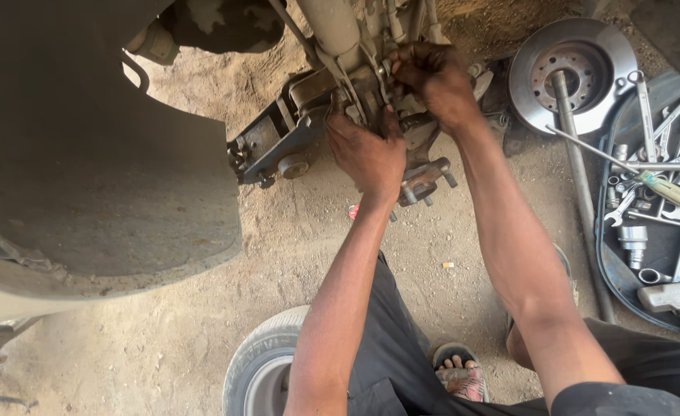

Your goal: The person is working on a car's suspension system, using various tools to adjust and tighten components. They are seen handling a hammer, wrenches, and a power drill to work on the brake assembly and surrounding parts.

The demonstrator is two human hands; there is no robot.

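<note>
The grimy grey metal wheel hub and knuckle assembly [371,108] sits at upper centre of the frame, under the strut. The left hand [367,150] clasps its lower part; the right hand [432,73] pinches a fitting on top. Steadying from below probably keeps the fingers' turning true.

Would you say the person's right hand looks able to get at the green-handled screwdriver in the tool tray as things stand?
Probably yes: the right hand is busy on the wheel hub assembly, but the green-handled screwdriver lies uncovered atop the tool tray, on that side.
</note>
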